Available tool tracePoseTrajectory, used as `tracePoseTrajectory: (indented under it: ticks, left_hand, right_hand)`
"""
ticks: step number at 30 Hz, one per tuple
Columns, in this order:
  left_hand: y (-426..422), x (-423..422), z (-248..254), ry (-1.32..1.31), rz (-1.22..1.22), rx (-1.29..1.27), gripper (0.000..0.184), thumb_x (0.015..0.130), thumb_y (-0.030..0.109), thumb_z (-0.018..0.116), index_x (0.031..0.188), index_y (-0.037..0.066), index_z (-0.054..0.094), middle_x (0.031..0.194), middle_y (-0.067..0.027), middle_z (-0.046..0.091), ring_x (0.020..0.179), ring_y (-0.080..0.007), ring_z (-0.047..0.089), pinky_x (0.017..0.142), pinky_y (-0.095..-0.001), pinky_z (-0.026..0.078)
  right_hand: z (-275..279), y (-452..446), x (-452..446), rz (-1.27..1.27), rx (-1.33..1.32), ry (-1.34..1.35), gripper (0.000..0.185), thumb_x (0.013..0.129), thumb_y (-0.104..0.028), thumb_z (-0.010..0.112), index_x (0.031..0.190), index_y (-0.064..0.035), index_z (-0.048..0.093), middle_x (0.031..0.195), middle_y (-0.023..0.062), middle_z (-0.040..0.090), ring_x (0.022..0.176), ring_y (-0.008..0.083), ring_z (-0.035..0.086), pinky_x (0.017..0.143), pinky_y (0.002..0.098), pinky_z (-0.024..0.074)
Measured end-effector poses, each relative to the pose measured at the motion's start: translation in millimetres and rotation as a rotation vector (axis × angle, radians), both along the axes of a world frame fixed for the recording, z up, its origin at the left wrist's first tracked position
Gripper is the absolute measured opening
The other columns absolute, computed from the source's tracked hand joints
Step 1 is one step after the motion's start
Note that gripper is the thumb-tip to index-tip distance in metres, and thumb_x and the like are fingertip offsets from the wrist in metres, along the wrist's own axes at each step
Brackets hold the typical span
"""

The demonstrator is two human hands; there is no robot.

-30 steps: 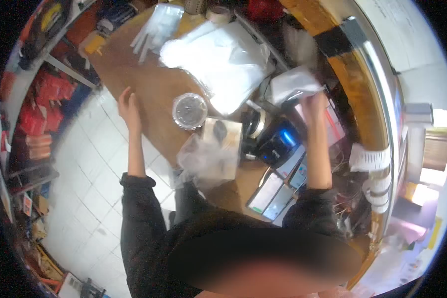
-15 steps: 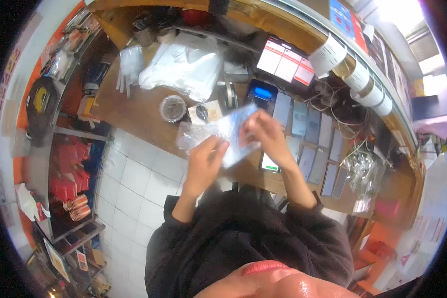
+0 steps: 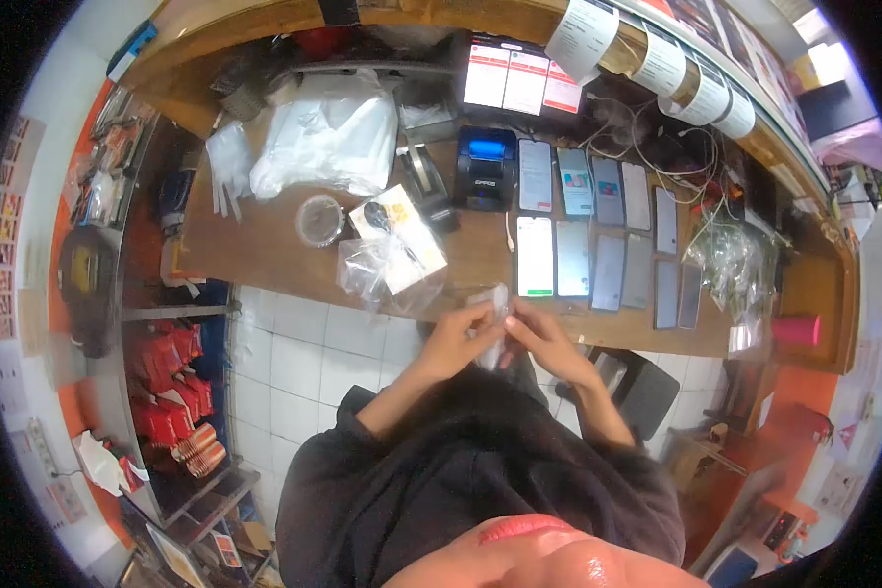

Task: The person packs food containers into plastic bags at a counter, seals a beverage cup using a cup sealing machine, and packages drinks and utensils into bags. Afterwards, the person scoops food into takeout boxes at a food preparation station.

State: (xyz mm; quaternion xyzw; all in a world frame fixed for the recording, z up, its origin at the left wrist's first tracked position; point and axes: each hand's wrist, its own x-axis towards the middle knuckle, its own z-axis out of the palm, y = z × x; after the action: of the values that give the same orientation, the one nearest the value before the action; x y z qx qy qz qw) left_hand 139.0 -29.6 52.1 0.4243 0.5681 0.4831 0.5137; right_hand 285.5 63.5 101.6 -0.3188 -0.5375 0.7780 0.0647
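In front of my body, just past the table's near edge, both hands meet at a narrow piece of thin whitish plastic (image 3: 500, 302), perhaps a bag seen edge-on. My left hand (image 3: 464, 340) pinches it from the left. Pressed against its other side are the fingers of my right hand (image 3: 553, 347), also closed. Part of the plastic is hidden behind the fingers. On the table to the left lie a crumpled clear plastic bag (image 3: 365, 271) and a white-and-yellow flat packet (image 3: 423, 249). A round clear tub (image 3: 319, 220) stands beside them.
Several phones (image 3: 572, 260) lie in rows on the right, beside a black receipt printer (image 3: 486, 174). A tablet (image 3: 512, 80) leans at the back. Stacked white plastic bags (image 3: 328, 137) fill the back left. Cables (image 3: 691, 162) trail behind the phones; a stool (image 3: 650, 394) stands below.
My hands have come back toward my body and closer together, drawing the pale plastic sheet off the table area. It was spread flat before and now appears narrow. The head view has shifted.
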Motion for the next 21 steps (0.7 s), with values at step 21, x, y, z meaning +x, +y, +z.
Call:
tracePoseTrajectory:
  ticks: [21]
  left_hand:
    - [-13,10,3,0.142,0.117,-0.039,0.021,0.094,0.019,0.049,0.092,-0.001,0.053,0.077,-0.0075,0.058,0.07,-0.0101,0.055,0.065,-0.0234,0.044]
  right_hand:
    - [-7,-7,-1,0.099,0.137,-0.13,0.033,0.095,-0.026,0.048,0.109,0.0034,0.052,0.086,0.0061,0.058,0.071,0.0114,0.054,0.068,0.0261,0.0452]
